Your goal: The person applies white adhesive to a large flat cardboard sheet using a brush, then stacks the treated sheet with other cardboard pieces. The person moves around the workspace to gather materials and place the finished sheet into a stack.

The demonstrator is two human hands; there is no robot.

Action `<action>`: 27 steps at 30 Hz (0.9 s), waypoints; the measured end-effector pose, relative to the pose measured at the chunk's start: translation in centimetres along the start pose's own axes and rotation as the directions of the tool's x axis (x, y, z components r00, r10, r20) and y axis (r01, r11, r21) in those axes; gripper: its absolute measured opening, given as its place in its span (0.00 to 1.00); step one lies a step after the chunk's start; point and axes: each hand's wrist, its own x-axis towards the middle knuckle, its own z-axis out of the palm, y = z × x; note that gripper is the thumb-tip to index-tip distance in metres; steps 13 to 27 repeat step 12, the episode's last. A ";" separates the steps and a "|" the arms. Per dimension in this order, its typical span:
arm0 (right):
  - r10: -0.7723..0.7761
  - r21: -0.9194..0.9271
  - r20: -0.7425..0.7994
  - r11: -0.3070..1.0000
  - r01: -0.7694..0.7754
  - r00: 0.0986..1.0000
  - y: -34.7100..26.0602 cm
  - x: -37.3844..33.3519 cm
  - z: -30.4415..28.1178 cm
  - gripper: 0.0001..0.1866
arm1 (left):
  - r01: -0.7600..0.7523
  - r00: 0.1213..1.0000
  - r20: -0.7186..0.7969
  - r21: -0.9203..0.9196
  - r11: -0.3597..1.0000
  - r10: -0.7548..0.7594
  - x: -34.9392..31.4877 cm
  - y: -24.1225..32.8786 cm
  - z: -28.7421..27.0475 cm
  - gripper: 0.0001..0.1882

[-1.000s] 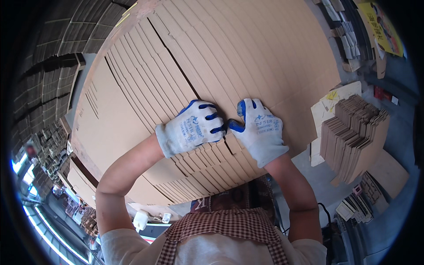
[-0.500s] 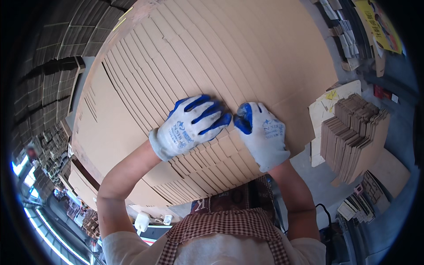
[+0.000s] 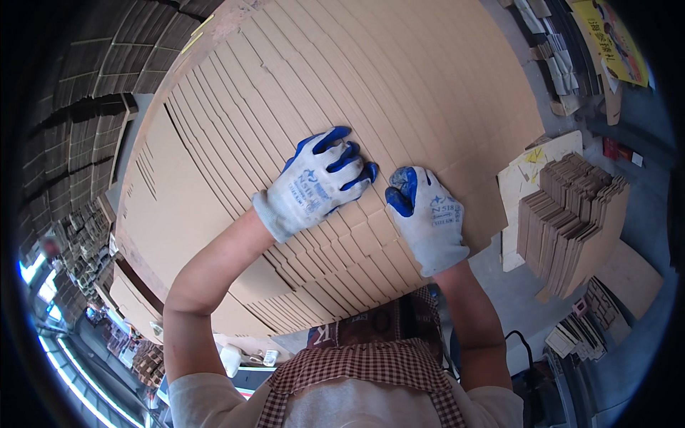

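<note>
Overlapping flat brown cardboard sheets (image 3: pixel 457 93) fan out across the surface before me, their edges forming long, near-parallel lines. My left hand (image 3: pixel 314 182), in a white and blue work glove, rests on the sheets left of centre. Its fingers are bent but apart, and I see nothing held in them. To its right, my right hand (image 3: pixel 430 217), gloved the same way, lies on the cardboard with its fingers curled in and the thumb close to them. Whether a sheet edge is pinched there is hidden. A gap separates the two hands.
A stack of small folded cardboard pieces (image 3: pixel 564 228) stands at the right on a pale board (image 3: pixel 510 246). Large bundled cardboard stacks (image 3: pixel 107 60) rise at the far left. A yellow printed panel (image 3: pixel 612 43) is at the upper right.
My left hand has moved up and slightly right over the sheets, with its fingers a little more spread. My right hand has shifted slightly right, widening the gap between them.
</note>
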 end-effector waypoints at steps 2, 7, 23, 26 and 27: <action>0.005 0.002 -0.004 1.000 -0.005 1.000 0.1 0.0 0.1 0.16 | 0.018 1.000 0.023 -0.025 1.000 -0.017 -0.3 0.1 -0.7 0.21; -0.007 0.108 0.011 0.994 0.006 1.000 0.8 0.3 0.0 0.18 | 0.031 0.996 -0.083 -0.137 0.990 -0.042 0.3 0.7 -1.5 0.23; 0.080 0.158 0.084 0.983 -0.092 0.993 0.5 0.6 -0.4 0.21 | -0.001 1.000 -0.016 -0.299 0.954 -0.004 0.7 -0.5 -1.2 0.29; 0.080 0.158 0.084 0.983 -0.092 0.993 0.5 0.6 -0.4 0.21 | -0.001 1.000 -0.016 -0.299 0.954 -0.004 0.7 -0.5 -1.2 0.29; 0.080 0.158 0.084 0.983 -0.092 0.993 0.5 0.6 -0.4 0.21 | -0.001 1.000 -0.016 -0.299 0.954 -0.004 0.7 -0.5 -1.2 0.29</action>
